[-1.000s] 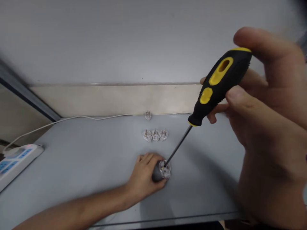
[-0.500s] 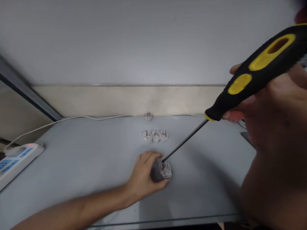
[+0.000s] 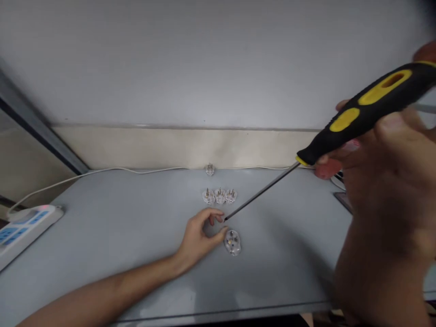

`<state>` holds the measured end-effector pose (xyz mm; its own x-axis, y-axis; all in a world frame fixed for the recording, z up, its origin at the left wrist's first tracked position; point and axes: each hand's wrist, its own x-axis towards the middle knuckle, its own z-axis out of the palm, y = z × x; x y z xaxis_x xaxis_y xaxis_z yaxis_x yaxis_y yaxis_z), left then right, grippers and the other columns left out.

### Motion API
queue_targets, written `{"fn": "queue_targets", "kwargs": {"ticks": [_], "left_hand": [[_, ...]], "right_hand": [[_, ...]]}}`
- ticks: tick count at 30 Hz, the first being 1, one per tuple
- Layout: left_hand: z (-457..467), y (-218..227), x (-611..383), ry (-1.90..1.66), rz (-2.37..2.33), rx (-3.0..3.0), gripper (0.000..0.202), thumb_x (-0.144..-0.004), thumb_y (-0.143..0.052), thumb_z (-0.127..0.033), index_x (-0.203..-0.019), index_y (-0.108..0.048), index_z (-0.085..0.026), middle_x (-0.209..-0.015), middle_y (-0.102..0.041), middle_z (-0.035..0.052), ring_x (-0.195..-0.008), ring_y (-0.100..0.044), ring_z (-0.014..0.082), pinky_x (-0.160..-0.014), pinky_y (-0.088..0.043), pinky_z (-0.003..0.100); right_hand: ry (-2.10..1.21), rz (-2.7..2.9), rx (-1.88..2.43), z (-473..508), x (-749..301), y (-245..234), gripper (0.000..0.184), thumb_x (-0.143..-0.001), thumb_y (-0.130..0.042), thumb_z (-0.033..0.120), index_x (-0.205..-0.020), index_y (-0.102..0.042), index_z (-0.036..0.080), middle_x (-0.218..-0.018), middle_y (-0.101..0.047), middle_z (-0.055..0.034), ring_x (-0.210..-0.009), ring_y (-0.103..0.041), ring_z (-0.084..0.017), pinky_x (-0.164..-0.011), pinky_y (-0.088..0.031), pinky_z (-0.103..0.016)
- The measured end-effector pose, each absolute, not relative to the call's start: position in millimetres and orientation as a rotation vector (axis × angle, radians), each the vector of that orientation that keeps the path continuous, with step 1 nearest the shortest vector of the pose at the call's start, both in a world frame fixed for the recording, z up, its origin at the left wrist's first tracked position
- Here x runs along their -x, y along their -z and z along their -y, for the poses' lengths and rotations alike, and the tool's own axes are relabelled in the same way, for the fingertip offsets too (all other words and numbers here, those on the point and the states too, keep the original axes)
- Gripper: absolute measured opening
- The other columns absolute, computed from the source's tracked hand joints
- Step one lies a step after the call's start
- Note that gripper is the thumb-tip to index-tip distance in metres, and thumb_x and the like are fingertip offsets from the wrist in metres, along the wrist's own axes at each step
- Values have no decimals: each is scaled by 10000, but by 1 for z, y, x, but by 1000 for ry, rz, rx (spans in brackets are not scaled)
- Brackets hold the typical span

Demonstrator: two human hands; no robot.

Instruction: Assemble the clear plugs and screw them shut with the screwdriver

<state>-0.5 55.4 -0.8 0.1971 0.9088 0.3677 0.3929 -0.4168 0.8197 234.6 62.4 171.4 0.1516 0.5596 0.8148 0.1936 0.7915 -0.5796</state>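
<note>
Left hand [image 3: 199,238] beside clear plug [image 3: 232,242]

No writing could be read anywhere in the view. The power strip [image 3: 25,234] on the left of the grey bench carried blue panels on its white casing, and a small red light glowed at its far end, but any print on those panels was too small and blurred to make out. The black-and-yellow screwdriver handle [image 3: 371,106] showed no legible brand or number on the side facing the camera. The clear plastic plug [image 3: 232,242] nearest the left hand had small dark and yellowish marks inside it, but they were too small to tell whether they were characters.
</note>
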Motion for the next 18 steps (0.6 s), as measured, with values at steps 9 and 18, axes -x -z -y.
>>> {"fn": "queue_targets", "kwargs": {"ticks": [9, 18], "left_hand": [[-60, 7, 2, -1211, -1205, -1778, 90, -754, -630, -201, -759, -718, -189, -670, -709, 3, -627, -638, 149, -626, -535, 267], [-63, 6, 8, -1246, -1246, -1740, 76, -675, -601, -137, -697, -658, -182, -713, -705, 5, -625, -635, 142, -615, -530, 264]], "right_hand": [[-312, 1337, 598, -63, -241, -168, 504, -772, -519, 77, -1234, -521, 280, -910, -575, -42, -633, -580, -141, -410, -532, -273], [231, 1573, 773, -25, -265, -97, 617, -585, -712, 20, -1116, -558, 295, -1047, -580, -55, -902, -627, -219, -728, -558, -386]]}}
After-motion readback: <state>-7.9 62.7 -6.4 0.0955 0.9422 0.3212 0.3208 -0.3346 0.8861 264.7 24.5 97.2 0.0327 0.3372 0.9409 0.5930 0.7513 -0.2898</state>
